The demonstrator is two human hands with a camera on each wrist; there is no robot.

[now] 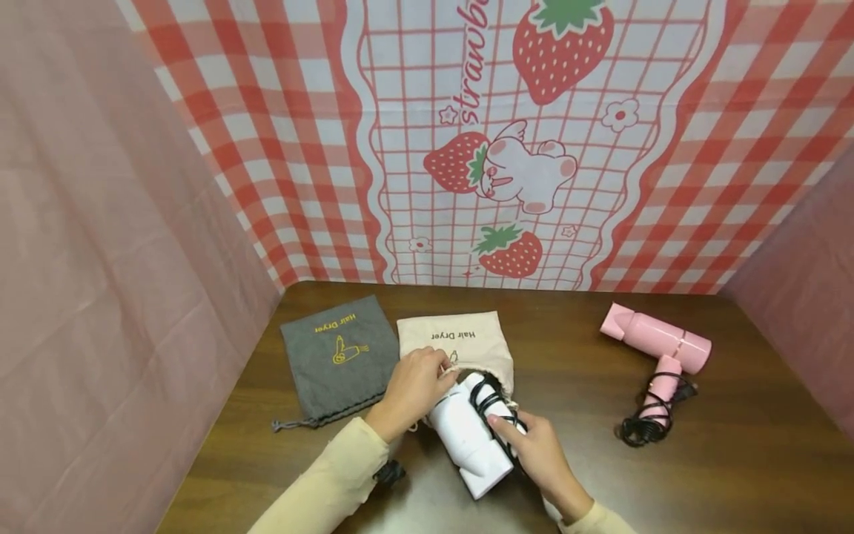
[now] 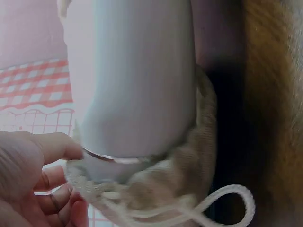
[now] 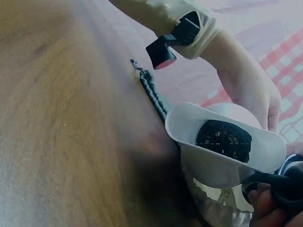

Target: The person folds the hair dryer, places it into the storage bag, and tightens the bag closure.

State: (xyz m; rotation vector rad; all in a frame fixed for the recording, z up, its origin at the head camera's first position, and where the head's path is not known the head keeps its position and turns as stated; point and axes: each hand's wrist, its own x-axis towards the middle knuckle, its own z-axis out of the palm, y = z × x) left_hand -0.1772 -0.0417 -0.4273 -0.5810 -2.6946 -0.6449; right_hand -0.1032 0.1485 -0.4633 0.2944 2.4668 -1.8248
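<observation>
A white hair dryer (image 1: pixel 460 430) lies with its rear end in the mouth of a cream drawstring bag (image 1: pixel 460 326), its flat nozzle pointing toward me. Its folded handle is wrapped in black cord (image 1: pixel 485 393). My right hand (image 1: pixel 542 452) grips the corded handle from the right. At the left of the opening, my left hand (image 1: pixel 415 386) pinches the bag's rim; in the left wrist view its thumb and fingers lie at the gathered cloth (image 2: pixel 175 184) next to the dryer barrel (image 2: pixel 142 85). The right wrist view looks into the open nozzle (image 3: pixel 215 170).
A grey drawstring bag (image 1: pixel 340 363) printed "Hair Dryer" lies flat at the left. On the right of the brown table (image 1: pixel 560 334) rests a pink hair dryer (image 1: pixel 667 341), its handle wound with black cord. A checked strawberry cloth (image 1: pixel 300 148) hangs behind.
</observation>
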